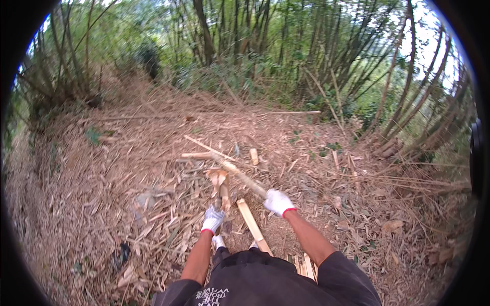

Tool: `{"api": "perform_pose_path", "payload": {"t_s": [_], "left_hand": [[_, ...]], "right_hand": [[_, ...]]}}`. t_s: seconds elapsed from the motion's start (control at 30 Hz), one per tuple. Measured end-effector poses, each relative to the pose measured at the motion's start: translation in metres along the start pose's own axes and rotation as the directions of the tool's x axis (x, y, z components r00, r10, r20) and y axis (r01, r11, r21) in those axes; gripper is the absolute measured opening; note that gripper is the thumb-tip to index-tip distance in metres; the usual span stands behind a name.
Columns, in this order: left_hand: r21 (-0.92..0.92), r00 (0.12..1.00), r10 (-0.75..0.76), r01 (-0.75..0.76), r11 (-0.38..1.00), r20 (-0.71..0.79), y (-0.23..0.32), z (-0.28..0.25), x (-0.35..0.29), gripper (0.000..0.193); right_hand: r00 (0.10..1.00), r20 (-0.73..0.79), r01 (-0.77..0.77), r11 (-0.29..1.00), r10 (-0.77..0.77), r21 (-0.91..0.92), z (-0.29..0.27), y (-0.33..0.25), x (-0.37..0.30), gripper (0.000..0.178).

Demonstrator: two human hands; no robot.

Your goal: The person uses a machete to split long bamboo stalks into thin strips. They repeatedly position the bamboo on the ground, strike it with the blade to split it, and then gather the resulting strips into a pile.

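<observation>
My right hand [279, 202], in a white knit glove with a red cuff, is closed round one end of a pale wooden stick [247, 181]. The stick slants away to the left and is blurred along its length. Low and to the left, my left hand [213, 219], gloved alike, grips a dark, narrow tool [218, 202] whose kind I cannot make out. Just beyond that hand stands an orange-brown piece of wood [218, 177], near the stick's far part. Whether stick and wood touch cannot be told.
A split pale length of wood [250, 224] lies before me, with more split strips [306, 268] by my right side. Short cut pieces [254, 156] and a long pole [288, 112] lie farther off. Dry leaves and chips cover the ground; bamboo clumps [240, 35] rise behind.
</observation>
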State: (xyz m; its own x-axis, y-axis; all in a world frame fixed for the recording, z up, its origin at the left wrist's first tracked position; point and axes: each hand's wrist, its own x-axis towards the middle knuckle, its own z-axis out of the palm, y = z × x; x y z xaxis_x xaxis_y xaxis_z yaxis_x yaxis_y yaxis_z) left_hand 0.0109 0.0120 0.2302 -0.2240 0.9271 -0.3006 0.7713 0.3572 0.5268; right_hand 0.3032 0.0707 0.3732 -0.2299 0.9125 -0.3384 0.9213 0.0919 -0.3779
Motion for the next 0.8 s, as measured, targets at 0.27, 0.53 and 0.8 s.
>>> {"api": "perform_pose_path", "payload": {"t_s": [0.27,0.53,0.8], "left_hand": [[-0.139,1.000,0.013,-0.014,0.990,-0.011,-0.022,0.025,-0.013,0.057],[0.112,0.986,-0.076,0.093,0.989,-0.149,-0.062,0.048,-0.014,0.042],[-0.018,0.979,-0.197,0.197,0.980,-0.044,0.030,-0.005,-0.025,0.033]], "right_hand": [[0.999,0.038,-0.046,0.978,0.039,0.205,0.052,-0.007,-0.038,0.030],[0.993,0.117,-0.061,0.967,0.032,0.246,0.067,-0.027,-0.022,0.032],[0.981,-0.183,-0.003,0.948,0.064,0.319,0.050,-0.024,-0.011,0.024]]}}
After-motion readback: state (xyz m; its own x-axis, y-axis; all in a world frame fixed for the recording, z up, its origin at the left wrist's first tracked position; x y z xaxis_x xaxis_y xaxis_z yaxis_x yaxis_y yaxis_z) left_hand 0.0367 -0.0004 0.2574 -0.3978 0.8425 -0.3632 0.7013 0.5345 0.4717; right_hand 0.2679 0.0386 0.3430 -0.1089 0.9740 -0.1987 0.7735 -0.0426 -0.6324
